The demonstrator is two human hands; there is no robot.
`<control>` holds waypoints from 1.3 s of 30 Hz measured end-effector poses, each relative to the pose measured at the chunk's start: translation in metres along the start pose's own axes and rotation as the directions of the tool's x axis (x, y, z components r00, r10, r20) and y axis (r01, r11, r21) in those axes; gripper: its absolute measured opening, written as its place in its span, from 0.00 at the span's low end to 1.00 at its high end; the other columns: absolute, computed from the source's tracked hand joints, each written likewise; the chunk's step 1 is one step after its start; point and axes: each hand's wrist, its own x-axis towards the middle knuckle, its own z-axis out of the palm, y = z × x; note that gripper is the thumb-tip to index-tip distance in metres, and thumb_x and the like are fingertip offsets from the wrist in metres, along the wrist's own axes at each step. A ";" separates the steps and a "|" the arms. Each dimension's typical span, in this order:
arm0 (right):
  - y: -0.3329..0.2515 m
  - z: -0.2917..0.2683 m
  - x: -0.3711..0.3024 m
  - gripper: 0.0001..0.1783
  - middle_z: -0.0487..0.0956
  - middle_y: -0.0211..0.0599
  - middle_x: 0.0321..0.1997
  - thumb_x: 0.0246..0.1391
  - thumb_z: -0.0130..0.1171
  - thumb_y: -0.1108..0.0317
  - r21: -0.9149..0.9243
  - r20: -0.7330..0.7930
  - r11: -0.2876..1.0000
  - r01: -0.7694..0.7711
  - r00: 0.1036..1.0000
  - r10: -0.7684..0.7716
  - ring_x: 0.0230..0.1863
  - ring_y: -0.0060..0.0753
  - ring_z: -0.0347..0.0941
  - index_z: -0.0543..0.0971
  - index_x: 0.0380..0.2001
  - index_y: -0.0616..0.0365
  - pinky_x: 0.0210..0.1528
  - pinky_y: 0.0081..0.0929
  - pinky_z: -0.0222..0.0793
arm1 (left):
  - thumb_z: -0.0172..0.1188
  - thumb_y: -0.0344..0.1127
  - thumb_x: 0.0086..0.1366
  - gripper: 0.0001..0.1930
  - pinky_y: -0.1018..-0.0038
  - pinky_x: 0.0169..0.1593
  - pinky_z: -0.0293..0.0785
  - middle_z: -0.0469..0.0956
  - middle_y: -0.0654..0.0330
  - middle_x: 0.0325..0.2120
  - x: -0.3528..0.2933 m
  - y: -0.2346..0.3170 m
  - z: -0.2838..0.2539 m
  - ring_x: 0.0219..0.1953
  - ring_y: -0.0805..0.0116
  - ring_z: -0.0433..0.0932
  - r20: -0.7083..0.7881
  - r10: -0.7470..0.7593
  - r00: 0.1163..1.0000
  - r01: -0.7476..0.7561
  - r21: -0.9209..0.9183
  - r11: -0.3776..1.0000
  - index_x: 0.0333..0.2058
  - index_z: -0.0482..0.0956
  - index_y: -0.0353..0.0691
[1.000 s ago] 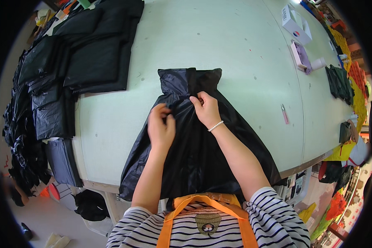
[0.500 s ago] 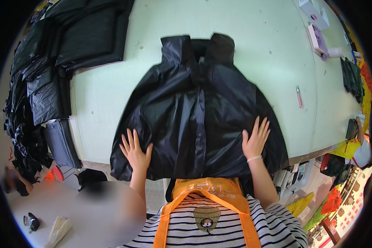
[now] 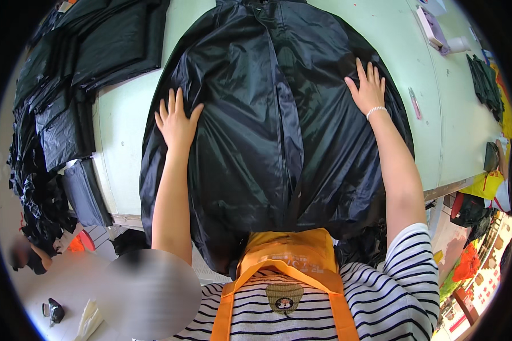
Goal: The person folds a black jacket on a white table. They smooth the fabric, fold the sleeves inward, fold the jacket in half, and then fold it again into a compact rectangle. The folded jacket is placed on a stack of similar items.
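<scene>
A black, shiny waterproof coat [image 3: 239, 119] lies spread on the pale green table, its collar at the far edge of the picture and its front strip running down the middle. The near hem hangs over the table's front edge by my orange apron. Flat on the coat's left side rests my left hand [image 3: 178, 122], fingers spread. On the right side my right hand [image 3: 368, 91], with a beaded bracelet at the wrist, presses on the fabric, fingers stretched out. Neither hand grips anything.
Folded black garments [image 3: 116, 48] are stacked at the far left, with a grey-black folded bundle [image 3: 86, 190] nearer. A pink-handled cutter [image 3: 416, 103] lies right of the coat. Farther right are a small box [image 3: 432, 28] and a white cup [image 3: 458, 45].
Both hands have moved away from me, up the table. The coat has slid the same way, its collar nearly leaving the picture, and more of its lower part shows.
</scene>
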 end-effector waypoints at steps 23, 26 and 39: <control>-0.207 -0.020 -0.074 0.11 0.82 0.47 0.29 0.47 0.61 0.70 0.898 -0.024 0.435 -0.057 0.984 0.178 0.30 0.32 0.80 0.81 0.33 0.65 0.36 0.25 0.72 | 0.59 0.40 0.61 0.17 0.76 0.24 0.66 0.74 0.61 0.15 0.016 0.137 0.018 0.18 0.75 0.71 0.495 0.195 0.847 0.370 -0.811 0.453 0.20 0.76 0.33; -0.203 -0.024 -0.076 0.11 0.82 0.36 0.32 0.50 0.62 0.71 0.946 0.300 0.082 -0.313 0.943 0.145 0.32 0.21 0.76 0.81 0.36 0.67 0.38 0.19 0.70 | 0.58 0.39 0.62 0.16 0.77 0.25 0.64 0.71 0.65 0.15 0.010 0.142 0.011 0.19 0.76 0.68 0.500 0.203 0.842 0.439 -0.853 0.281 0.19 0.74 0.35; -0.208 -0.017 -0.075 0.13 0.81 0.46 0.28 0.48 0.64 0.68 0.932 0.250 0.216 -0.291 0.948 0.195 0.28 0.33 0.78 0.79 0.33 0.68 0.36 0.27 0.71 | 0.56 0.41 0.62 0.22 0.65 0.51 0.70 0.76 0.48 0.44 -0.060 0.131 -0.052 0.47 0.49 0.74 0.114 0.136 0.984 0.016 -0.819 0.574 0.53 0.70 0.41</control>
